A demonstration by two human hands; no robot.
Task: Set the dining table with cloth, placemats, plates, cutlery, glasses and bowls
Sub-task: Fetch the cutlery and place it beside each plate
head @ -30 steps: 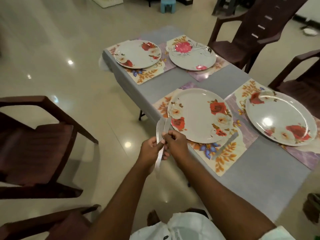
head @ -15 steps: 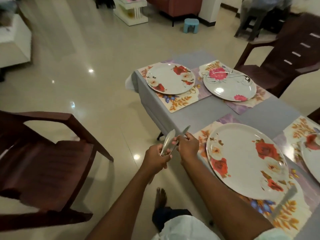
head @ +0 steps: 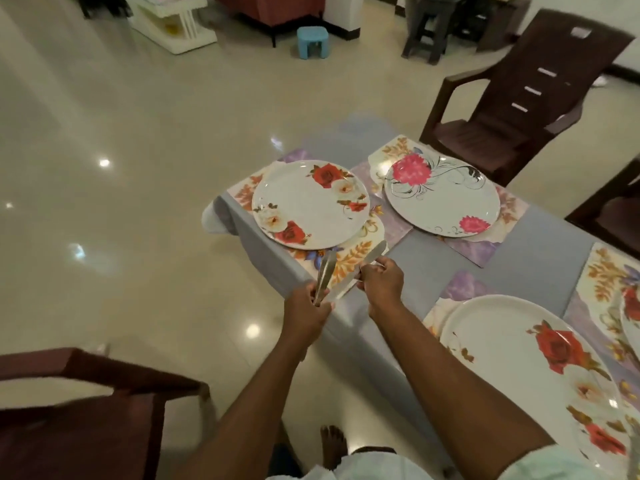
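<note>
Both hands work mid-frame: left hand grips the cutlery, right hand pinches one knife free for the rose plate.

near plate: cut by right edge | cutlery: blurred

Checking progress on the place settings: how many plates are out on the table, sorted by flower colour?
Red-rose plates: 2 (far one, near one)
Pink-flower plates: 1
Unclear: 1, a plate edge cut off at the right border, pattern not readable
Total: 4 plates in view
</note>
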